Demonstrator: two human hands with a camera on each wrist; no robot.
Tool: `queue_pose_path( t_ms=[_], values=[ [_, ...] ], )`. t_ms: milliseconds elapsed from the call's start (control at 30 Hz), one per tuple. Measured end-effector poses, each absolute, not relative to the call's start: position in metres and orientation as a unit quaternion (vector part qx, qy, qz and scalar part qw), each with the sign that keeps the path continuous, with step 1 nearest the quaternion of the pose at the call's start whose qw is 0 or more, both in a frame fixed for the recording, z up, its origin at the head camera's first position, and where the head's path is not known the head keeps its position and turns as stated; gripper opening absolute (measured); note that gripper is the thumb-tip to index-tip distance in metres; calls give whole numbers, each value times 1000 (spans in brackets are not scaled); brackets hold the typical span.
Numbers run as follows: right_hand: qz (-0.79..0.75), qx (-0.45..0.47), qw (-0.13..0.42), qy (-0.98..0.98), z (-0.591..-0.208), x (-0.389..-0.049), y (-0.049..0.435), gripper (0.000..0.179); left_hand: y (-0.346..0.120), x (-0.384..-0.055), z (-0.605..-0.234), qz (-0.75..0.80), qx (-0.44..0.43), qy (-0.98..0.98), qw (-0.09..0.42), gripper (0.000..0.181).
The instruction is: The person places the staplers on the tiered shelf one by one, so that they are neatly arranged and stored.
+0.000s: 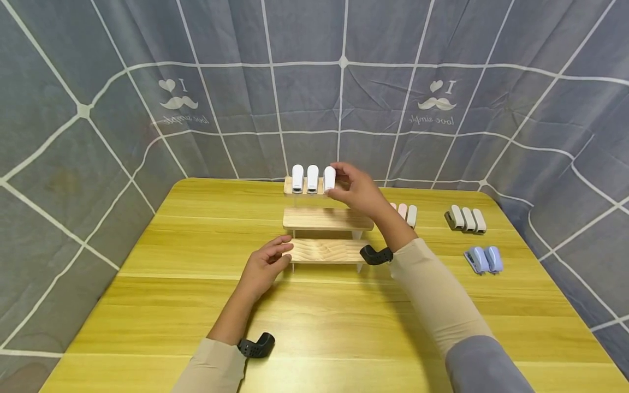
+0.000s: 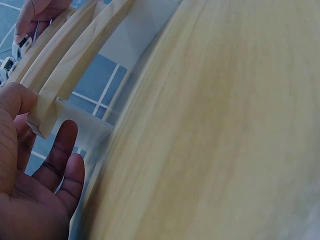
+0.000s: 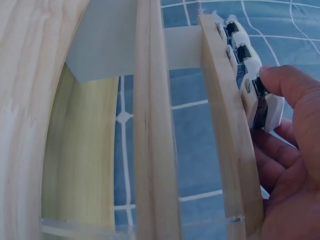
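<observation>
A three-tier wooden display stand [image 1: 321, 251] stands on the table, its boards on clear supports. On its top tier are white staplers [image 1: 312, 179] in a row, upright ends toward me. My right hand [image 1: 361, 191] pinches the rightmost white stapler [image 1: 330, 178] between thumb and fingers; in the right wrist view this stapler [image 3: 261, 107] overlaps the top board's edge. My left hand [image 1: 262, 267] grips the left end of the lowest board [image 2: 47, 112], with its thumb and a finger on either side and the other fingers loosely bent below.
Pinkish and white staplers [image 1: 411, 215] lie behind my right forearm. Farther right on the table [image 1: 196, 295] are a row of off-white staplers [image 1: 468, 219] and two blue-lavender staplers [image 1: 485, 259]. A grey checked curtain [image 1: 304, 98] surrounds the table's back and sides.
</observation>
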State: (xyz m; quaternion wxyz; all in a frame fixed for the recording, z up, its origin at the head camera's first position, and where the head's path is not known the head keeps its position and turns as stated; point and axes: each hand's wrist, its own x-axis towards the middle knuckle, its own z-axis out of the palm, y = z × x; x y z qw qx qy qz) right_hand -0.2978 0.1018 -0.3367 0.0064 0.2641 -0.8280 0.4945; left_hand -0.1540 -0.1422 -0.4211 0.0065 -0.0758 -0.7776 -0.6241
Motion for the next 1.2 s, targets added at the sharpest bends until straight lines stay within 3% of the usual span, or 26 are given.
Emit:
queue_pose_path(
  t_ms=[400,1200],
  values=[
    [464,256,13,-848,-344,-298,97,66,-147,-171,-457,-635,-76,-768,16,29],
    [412,254,33,-875,-342,-295,97,70,-147,-171,-458,-630,-79,-772,24,28]
  ],
)
